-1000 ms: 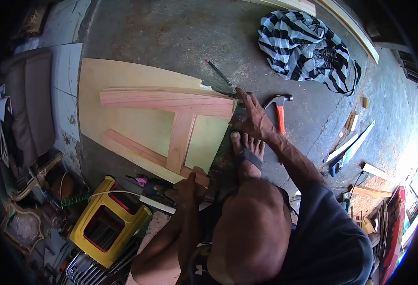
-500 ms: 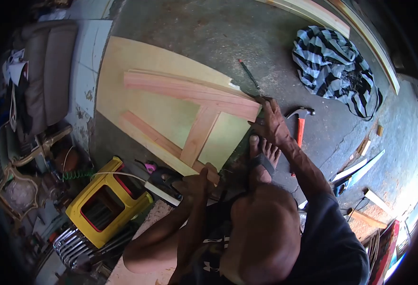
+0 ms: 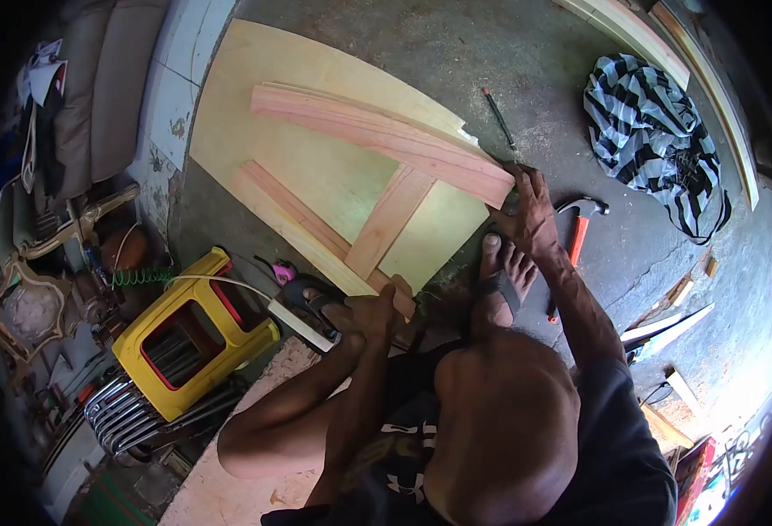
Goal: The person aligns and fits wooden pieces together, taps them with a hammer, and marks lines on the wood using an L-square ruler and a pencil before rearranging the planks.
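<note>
An H-shaped frame of pinkish wood lies on a pale plywood sheet (image 3: 228,96). It has a long upper beam (image 3: 377,145), a short crosspiece (image 3: 392,217) and a lower rail (image 3: 294,209). My left hand (image 3: 377,311) is wrapped round the near end of the lower rail. At the right end of the upper beam, my right hand (image 3: 530,215) grips the wood, thumb and fingers on either side. A claw hammer (image 3: 576,254) with an orange handle rests on the floor beside my right forearm.
Beyond the plywood lies a dark pencil-like tool (image 3: 498,116). A checkered cloth (image 3: 644,131) is on the concrete floor to the right, near long boards (image 3: 631,35). A yellow stool (image 3: 188,342) stands at the left. My sandalled foot (image 3: 504,276) is close to the frame.
The whole view has shifted, so the frame and plywood sit higher and farther right. Both hands keep their places at the frame's ends.
</note>
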The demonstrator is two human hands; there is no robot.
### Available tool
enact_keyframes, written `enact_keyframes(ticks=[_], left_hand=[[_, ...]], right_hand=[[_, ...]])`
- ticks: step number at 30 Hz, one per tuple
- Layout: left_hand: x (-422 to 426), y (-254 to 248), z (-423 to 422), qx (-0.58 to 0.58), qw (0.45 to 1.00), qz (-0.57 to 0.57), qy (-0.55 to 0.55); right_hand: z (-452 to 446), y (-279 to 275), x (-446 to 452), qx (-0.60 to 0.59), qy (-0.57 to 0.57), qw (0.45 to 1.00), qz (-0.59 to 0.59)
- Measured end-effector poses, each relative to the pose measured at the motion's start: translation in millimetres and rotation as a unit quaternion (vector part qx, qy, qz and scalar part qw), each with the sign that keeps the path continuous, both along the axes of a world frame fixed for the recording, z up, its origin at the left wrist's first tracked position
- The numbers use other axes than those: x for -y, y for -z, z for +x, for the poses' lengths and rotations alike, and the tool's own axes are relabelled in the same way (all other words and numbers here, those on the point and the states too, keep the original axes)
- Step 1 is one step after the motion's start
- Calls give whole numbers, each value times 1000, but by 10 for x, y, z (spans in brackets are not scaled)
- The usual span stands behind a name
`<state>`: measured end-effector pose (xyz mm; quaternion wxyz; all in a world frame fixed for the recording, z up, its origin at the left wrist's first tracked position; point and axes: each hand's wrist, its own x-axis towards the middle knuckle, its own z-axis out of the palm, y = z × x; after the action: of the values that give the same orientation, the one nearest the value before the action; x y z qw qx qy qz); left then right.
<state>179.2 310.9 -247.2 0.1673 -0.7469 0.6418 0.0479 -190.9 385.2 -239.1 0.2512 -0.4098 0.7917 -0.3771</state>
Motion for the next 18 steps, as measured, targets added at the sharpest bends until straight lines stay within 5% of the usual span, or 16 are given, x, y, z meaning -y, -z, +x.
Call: enact_keyframes(ticks=[2,6,11,13,18], left_hand=[[123,-373,-322,-139,971,105,-166],[155,-361,-269,-170,961,117,-183],[544,-1083,-994,-111,964,179,-165],[610,-814,-811,-189,945,141,-225],[830,-554,-703,-270,946,55,-170]], right_hand=[[14,40,-2,6,6,1000,-2],[16,68,63,-4,21,1000,-9],[-30,91,334,-46,15,997,-54],[-59,201,458,-65,32,995,-64],[-237,231,886,-78,15,991,-109]])
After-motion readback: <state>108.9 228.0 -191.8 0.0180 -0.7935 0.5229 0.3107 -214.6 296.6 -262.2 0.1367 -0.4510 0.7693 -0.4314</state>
